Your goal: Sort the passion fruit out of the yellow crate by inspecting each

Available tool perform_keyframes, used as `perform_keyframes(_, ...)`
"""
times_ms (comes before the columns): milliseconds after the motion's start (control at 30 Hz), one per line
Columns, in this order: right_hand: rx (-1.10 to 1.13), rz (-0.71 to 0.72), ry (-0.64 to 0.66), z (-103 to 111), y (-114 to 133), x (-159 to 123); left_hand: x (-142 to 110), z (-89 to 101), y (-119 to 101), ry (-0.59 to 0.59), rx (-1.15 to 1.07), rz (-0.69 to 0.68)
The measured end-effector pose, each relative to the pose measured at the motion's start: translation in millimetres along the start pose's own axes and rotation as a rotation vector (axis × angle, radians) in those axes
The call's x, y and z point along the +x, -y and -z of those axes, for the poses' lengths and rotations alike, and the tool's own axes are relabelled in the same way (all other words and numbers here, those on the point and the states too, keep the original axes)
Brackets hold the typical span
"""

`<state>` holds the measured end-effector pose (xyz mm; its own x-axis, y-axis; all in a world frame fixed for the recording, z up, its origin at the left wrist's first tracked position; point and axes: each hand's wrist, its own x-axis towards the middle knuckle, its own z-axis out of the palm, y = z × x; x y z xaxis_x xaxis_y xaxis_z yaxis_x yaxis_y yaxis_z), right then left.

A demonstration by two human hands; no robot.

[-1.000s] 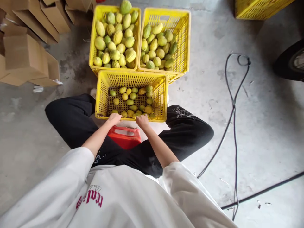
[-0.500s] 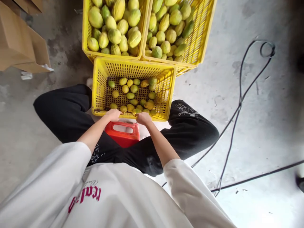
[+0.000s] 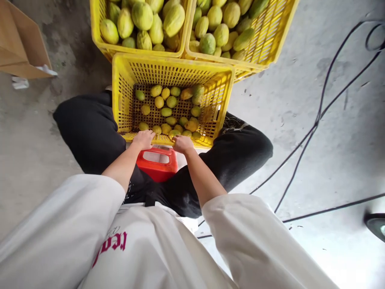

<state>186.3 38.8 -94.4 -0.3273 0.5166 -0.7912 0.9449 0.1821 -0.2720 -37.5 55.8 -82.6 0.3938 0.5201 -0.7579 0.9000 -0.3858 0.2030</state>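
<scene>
A yellow slatted plastic crate (image 3: 173,63) stands between my knees, with several small yellow-green oval fruits (image 3: 166,112) scattered over its floor. My left hand (image 3: 144,139) grips the crate's near rim, left of the middle. A little to its right, my right hand (image 3: 182,143) is closed over the same rim. Its fingertips are partly hidden among the rim and the fruits behind it. Below the hands, a red plastic object with a handle opening (image 3: 157,173) sits between my legs.
Two more yellow crates, the left one (image 3: 138,51) and the right one (image 3: 270,44), stand just beyond, filled with larger yellow-green fruits. An open cardboard box (image 3: 22,44) lies at the upper left. Black cables (image 3: 315,125) cross the concrete floor on the right.
The crate and its fruits look larger and higher in the view, as my head has moved closer. Both hands stay on the near rim, and the fruits keep their arrangement.
</scene>
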Motion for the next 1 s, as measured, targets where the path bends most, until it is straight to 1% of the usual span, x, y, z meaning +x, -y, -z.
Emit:
perform_keyframes(200, -0.004, 0.004, -0.001, -4.5, -2.0, 0.3, 0.5, -1.6, -1.2, 0.008, -0.005, -0.021)
perform_keyframes(433, 0.001, 0.003, 0.004, -4.3, -1.2, -1.2, 0.7, -0.9, -2.3, 0.032, -0.032, -0.023)
perform_keyframes(833, -0.028, 0.0, -0.011, -4.0, 0.2, -3.1, -0.5, 2.3, -3.9, 0.02, 0.01, -0.023)
perform_keyframes(1000, -0.043, -0.001, -0.01, -2.4, 1.1, -4.4, 1.5, 2.9, -4.0, 0.084, 0.03, 0.005)
